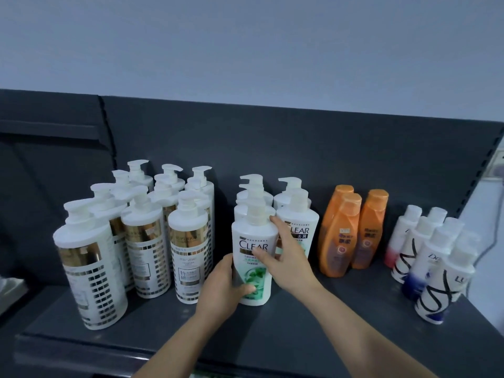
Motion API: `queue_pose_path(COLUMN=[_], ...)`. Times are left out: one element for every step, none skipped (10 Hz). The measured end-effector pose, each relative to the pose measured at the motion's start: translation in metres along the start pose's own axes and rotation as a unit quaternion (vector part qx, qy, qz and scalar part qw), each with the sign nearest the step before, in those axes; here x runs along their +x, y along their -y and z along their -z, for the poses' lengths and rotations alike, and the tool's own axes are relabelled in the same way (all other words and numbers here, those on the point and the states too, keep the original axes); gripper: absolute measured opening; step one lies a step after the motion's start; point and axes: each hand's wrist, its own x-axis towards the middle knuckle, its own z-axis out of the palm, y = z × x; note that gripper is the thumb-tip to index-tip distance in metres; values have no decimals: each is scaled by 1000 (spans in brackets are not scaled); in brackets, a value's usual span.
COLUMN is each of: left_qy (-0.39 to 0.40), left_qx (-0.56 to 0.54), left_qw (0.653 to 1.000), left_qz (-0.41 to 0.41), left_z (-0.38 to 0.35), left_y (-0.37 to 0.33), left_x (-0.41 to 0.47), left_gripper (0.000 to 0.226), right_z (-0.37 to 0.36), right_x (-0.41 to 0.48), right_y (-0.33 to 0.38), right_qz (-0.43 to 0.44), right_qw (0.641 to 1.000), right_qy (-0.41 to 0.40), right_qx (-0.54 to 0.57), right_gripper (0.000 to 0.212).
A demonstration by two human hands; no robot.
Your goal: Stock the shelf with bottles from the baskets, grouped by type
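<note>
The dark shelf (272,339) fills the lower half of the frame, and the bottles on it already stand in four groups. The baskets are not in view.

The largest group, the white-and-gold pump bottles (147,249), is at the left. They stand tight together, and the nearest one is close to the front edge. A push from an elbow could, I think, tip it off the shelf or into the others.

In the centre are the CLEAR pump bottles (302,216), in two rows that go toward the back. The front CLEAR bottle (252,241) of the left row is the one being placed. It is upright, with its base on or just above the shelf; I cannot tell which. If it is pushed back too hard, it may knock the bottles behind it like dominoes. Their pump heads overlap, so they could also catch on each other.

The orange bottles (341,236), right of centre, and the small white bottles (436,268), at the far right, are apart from the hands and seem in less danger.

The left hand (221,285) has its fingers curled round the low part of the front bottle. The right hand (289,257) is spread, with nearly straight fingers that lie on the bottle's upper right side, between the two rows. When this hand pulls out, it may drag the neighbouring bottle.
</note>
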Motion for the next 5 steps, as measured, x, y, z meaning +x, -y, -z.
queue_pose_path(left_qy=[9, 25, 33, 43, 31], left_qx=[15, 58, 148, 230, 306], left_qw=[1000, 997, 987, 971, 949], left_qz=[-16, -42, -47, -50, -67], left_z=[2, 6, 13, 25, 33], left_y=[1, -3, -8, -23, -37], left_x=[1, 2, 0, -13, -25], left_gripper=[62, 66, 68, 59, 49], right_z=[0, 3, 9, 18, 27], right_x=[-2, -9, -22, -37, -49], right_y=[2, 5, 8, 15, 15], right_qz=[-3, 19, 33, 21, 10], right_qw=[1000, 996, 988, 981, 977], right_qy=[-10, -40, -43, -27, -18], right_qx=[-24, -81, -144, -192, -211], right_gripper=[84, 87, 87, 78, 63])
